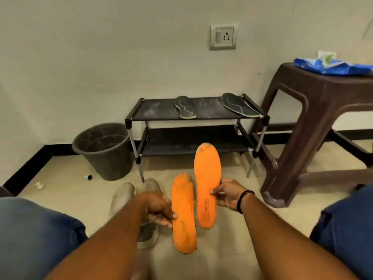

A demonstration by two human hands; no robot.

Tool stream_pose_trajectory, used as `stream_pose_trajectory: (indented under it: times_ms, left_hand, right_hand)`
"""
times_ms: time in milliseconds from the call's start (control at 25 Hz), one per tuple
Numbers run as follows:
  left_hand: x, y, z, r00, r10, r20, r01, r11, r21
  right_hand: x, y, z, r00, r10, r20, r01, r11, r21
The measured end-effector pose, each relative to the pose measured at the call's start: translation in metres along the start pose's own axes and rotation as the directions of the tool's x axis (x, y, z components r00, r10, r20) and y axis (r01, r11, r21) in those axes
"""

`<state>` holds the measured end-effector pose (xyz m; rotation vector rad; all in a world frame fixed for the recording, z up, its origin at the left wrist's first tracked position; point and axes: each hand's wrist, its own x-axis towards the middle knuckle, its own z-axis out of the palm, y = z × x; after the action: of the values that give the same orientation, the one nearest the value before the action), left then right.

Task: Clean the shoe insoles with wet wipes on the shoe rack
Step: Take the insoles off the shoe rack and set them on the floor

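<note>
My left hand (159, 209) grips an orange insole (183, 213) by its left edge, held low over the floor. My right hand (228, 196) pinches a second orange insole (206, 178) by its right edge, raised higher with the toe pointing away. Both show dark grime near the toe. Ahead stands a black two-tier shoe rack (157, 108) with two dark insoles on its top shelf, one in the middle (185, 107) and one at the right end (239, 105). A blue wet wipes pack (331, 66) lies on a brown plastic stool (314, 118) at the right.
A dark bucket (105, 150) stands left of the rack by the wall. A pair of grey shoes (137, 199) sits on the floor under my left arm. Small bits of litter (88, 177) lie near the black skirting. My knees in blue jeans frame both sides.
</note>
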<state>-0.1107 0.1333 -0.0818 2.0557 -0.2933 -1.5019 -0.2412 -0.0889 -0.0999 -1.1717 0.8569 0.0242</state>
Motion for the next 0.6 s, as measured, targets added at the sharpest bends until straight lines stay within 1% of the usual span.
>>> stream_pose_trajectory:
  times_ms: [80,120,200,240,320,400,440,520,600]
  left_hand:
    - [0.031,-0.022,0.023,0.989,-0.015,-0.149,0.009,0.999,-0.041]
    - [0.045,-0.031,0.032,0.969,-0.016,-0.246,0.002,0.998,-0.057]
    - [0.071,-0.04,0.044,0.908,-0.035,-0.418,-0.006,0.995,-0.096]
    - [0.081,-0.042,0.048,0.881,-0.05,-0.47,-0.004,0.994,-0.113]
    - [0.1,-0.042,0.049,0.863,-0.082,-0.499,0.016,0.991,-0.136]
    - [0.123,-0.042,0.047,0.862,-0.09,-0.5,0.048,0.994,-0.096]
    - [0.133,-0.041,0.047,0.849,-0.084,-0.522,0.059,0.996,-0.065]
    - [0.151,-0.039,0.047,0.803,-0.078,-0.591,0.072,0.997,-0.035]
    - [0.162,-0.037,0.048,0.763,-0.081,-0.641,0.073,0.997,-0.038]
  right_hand:
    - [0.012,0.033,-0.003,0.988,0.094,-0.125,-0.101,0.994,-0.048]
    - [0.019,0.046,-0.005,0.975,0.127,-0.18,-0.141,0.988,-0.068]
    - [0.036,0.062,-0.01,0.951,0.15,-0.271,-0.187,0.976,-0.114]
    - [0.043,0.066,-0.012,0.938,0.143,-0.316,-0.193,0.972,-0.132]
    - [0.06,0.071,-0.016,0.908,0.095,-0.407,-0.175,0.971,-0.165]
    - [0.074,0.07,-0.017,0.874,0.041,-0.484,-0.147,0.972,-0.183]
    - [0.081,0.07,-0.018,0.859,0.018,-0.512,-0.133,0.973,-0.189]
    - [0.098,0.07,-0.018,0.826,0.003,-0.564,-0.14,0.97,-0.199]
    - [0.111,0.072,-0.016,0.811,-0.012,-0.584,-0.145,0.964,-0.222]
